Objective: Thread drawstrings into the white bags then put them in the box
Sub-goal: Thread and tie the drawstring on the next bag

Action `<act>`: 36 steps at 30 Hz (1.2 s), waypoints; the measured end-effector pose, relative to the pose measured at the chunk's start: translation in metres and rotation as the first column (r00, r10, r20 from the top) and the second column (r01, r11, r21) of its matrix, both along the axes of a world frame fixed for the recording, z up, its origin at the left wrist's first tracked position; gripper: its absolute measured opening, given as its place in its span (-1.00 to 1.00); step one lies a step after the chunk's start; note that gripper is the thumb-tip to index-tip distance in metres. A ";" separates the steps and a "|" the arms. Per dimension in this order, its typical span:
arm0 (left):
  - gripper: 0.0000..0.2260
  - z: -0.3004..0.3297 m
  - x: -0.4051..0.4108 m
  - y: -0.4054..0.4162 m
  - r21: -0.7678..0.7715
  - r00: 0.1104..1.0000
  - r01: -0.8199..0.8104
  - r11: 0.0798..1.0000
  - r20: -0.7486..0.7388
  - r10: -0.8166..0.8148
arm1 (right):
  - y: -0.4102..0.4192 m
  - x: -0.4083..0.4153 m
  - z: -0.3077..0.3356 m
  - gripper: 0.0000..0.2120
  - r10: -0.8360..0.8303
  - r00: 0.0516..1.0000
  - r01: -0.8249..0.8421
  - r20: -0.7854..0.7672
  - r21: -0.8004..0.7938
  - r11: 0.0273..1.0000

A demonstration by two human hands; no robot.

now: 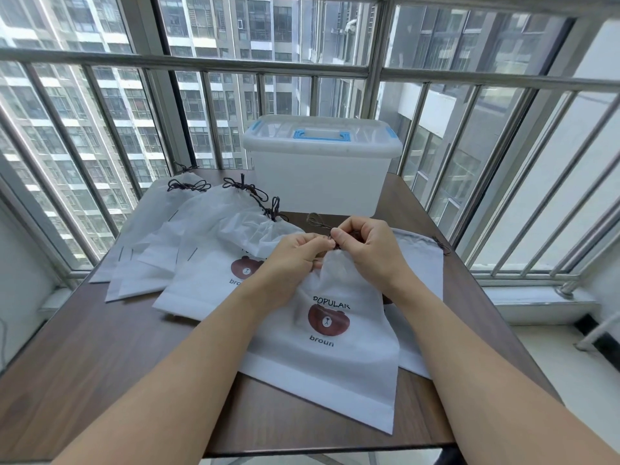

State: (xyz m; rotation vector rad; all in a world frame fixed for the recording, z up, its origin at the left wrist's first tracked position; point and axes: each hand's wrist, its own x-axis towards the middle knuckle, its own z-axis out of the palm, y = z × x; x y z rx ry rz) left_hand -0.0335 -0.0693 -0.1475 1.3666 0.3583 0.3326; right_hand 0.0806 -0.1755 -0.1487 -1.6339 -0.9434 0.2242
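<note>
Both hands, left hand point(295, 251) and right hand point(365, 250), pinch the brown drawstring point(322, 226) at the gathered mouth of the white bag point(335, 330) before the lidded box point(322, 162); threading step under way, next likely pulling the cord through

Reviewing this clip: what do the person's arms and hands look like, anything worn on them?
Both forearms are bare up to the frame edge, with no sleeves showing. The left hand and right hand wear no gloves, and no rings, watch or bracelet are visible. Fingernails look short and unpainted.
</note>
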 end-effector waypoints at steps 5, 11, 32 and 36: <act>-0.87 -0.002 -0.002 -0.002 0.175 0.998 -0.060 0.983 -0.013 0.063 | 0.001 0.000 0.000 -0.79 0.012 1.000 -0.012 0.029 -0.003 1.000; -0.88 -0.002 -0.001 -0.001 0.227 0.984 -0.177 0.958 0.019 0.178 | -0.003 0.001 0.003 -0.80 0.003 1.000 -0.003 -0.001 -0.012 1.000; -0.95 0.001 -0.005 -0.002 0.456 0.914 -0.374 0.808 0.032 0.405 | 0.000 0.000 -0.001 -0.79 0.054 0.999 -0.054 -0.008 -0.042 0.998; -0.69 0.004 -0.006 -0.004 0.481 0.892 -0.427 0.766 0.088 0.442 | 0.001 0.001 -0.002 -0.79 0.042 0.999 -0.042 -0.011 -0.046 0.998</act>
